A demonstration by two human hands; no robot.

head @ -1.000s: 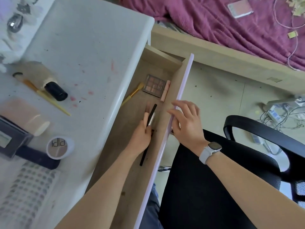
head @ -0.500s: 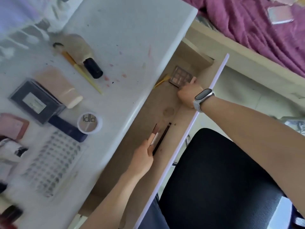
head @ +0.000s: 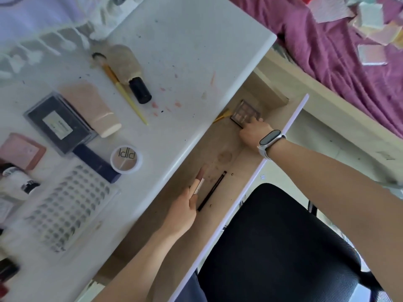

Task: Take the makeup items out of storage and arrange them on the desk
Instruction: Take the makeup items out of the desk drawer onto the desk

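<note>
Now | my right hand (head: 254, 132) at the far end of the open wooden drawer (head: 220, 147), fingers curled onto the dark square eyeshadow palette (head: 246, 113) beside a yellow-handled brush (head: 222, 116) | my left hand (head: 184, 211) pinching a slim pink-and-white stick (head: 199, 182) under the white desk (head: 192, 51) edge | thin black pencil (head: 212, 190) alongside on the drawer floor, bare wood between both hands.

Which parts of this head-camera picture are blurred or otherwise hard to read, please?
In the head view the desk's far left edge is smeared by motion blur, so the items there are unreadable; the eyeshadow palette in the drawer is soft; the right hand reaching it and the left hand are fairly sharp; wide-angle distortion bends the desk edge; the light is even daylight, without strong glare.
</note>
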